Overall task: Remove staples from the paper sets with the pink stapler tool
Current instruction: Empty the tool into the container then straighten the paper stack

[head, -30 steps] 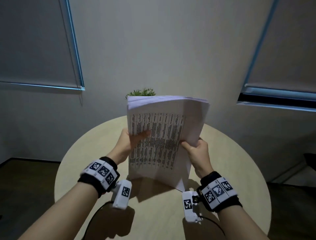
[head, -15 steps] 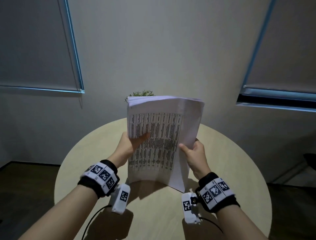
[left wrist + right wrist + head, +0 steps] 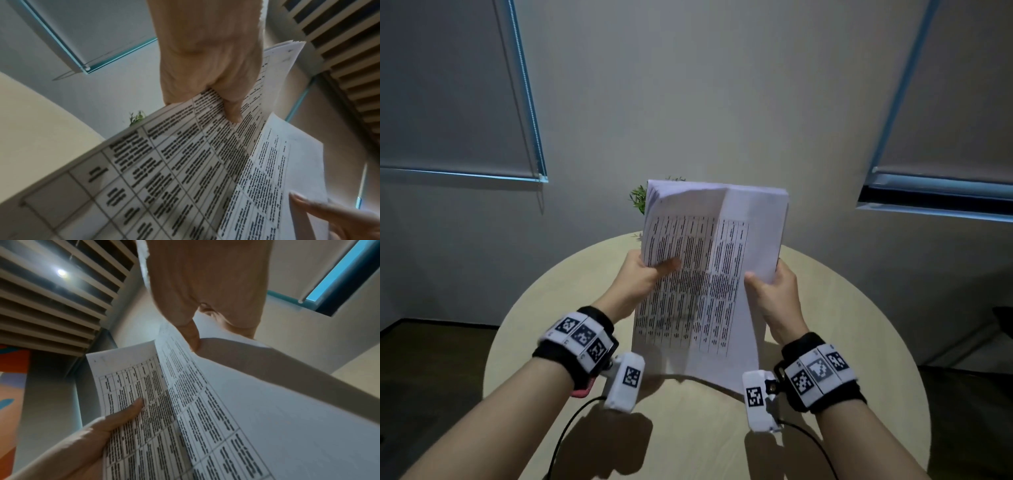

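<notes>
While both hands hold the printed paper stack [image 3: 709,281] upright above a round beige table [image 3: 859,342], the left hand [image 3: 640,284] pinches its left edge, the right hand [image 3: 774,298] grips the right; grey wall [image 3: 705,102] and roller blinds [image 3: 448,85] lie beyond

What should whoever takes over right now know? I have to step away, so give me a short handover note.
Left hand: grips the left edge of the paper stack, thumb on the printed front page.
Right hand: pinches the right edge, the front sheets parting from the rest.
The stack stands upright above the round table. A pink object peeks out under the left wrist, possibly the stapler tool.
Done: stack picked up. No staple is visible.
Left: find the staples, take the tool, remove them.
</notes>
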`<state>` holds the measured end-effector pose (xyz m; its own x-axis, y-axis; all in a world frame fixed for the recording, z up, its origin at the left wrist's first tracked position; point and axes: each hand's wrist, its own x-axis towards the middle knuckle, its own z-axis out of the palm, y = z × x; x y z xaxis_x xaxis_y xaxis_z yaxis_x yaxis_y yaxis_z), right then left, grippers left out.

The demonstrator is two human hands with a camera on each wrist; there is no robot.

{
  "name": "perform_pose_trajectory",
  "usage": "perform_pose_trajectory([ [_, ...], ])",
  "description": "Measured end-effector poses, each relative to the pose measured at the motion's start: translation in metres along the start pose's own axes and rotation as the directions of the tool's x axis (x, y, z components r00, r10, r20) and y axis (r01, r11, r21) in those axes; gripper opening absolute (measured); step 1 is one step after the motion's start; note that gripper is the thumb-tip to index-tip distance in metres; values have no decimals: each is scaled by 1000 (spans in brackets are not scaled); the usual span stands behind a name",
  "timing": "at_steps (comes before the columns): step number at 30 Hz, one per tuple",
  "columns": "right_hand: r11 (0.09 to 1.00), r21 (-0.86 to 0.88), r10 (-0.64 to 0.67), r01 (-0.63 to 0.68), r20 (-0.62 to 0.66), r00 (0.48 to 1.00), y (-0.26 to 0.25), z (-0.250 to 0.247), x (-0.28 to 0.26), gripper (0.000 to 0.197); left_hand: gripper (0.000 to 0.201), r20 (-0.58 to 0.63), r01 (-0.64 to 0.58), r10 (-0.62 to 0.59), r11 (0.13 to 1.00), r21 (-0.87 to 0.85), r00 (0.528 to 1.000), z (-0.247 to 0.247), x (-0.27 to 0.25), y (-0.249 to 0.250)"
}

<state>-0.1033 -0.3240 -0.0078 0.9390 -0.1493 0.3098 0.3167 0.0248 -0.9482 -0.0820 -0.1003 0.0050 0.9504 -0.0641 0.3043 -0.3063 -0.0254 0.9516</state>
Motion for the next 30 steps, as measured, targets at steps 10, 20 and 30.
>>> perform_pose_trajectory([
  [10, 994, -101, 18, -29, -110, 994, 26, 7, 54, 30, 28, -28, -20, 22, 998, 55, 999, 11, 56, -19],
  [20, 991, -133, 1, -14, -96, 995, 29, 5, 50, 26, 38, -61, 24, -26, 999, -37, 998, 10, 58, -33],
  [30, 941, -114, 310, -318, -83, 947, 79, -6, 42, 30, 27, -8, 416, -418, 900, 128, 908, 2, 39, -47],
])
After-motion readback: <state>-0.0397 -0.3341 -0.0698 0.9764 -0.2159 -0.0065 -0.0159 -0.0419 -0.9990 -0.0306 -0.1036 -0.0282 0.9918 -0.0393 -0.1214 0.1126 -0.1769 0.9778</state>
